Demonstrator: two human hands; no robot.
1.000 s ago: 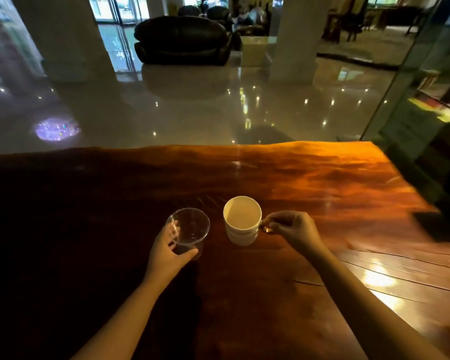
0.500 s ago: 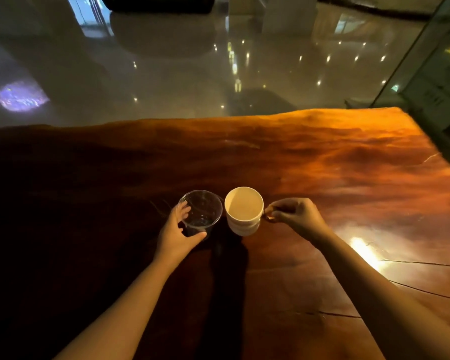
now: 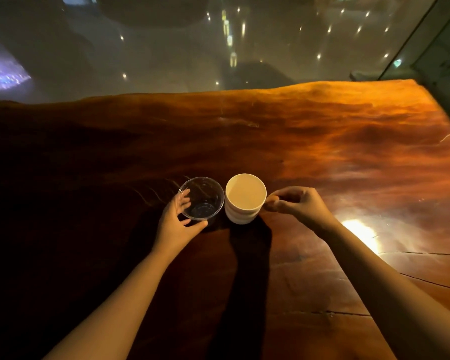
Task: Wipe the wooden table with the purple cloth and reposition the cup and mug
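A clear plastic cup and a white mug stand side by side near the middle of the dark, glossy wooden table. My left hand wraps around the cup's left and near side, fingers on its wall. At the mug's right side, my right hand pinches the handle, which the fingers hide. Both vessels look empty. No purple cloth is in view.
The table's far edge runs across the upper part of the view, with shiny tiled floor beyond. A glass partition rises at the far right corner. Cracks run through the wood at the near right.
The cup and mug have come closer together and now stand almost touching. The camera has tilted further down, so the sofa and pillars have left the view.
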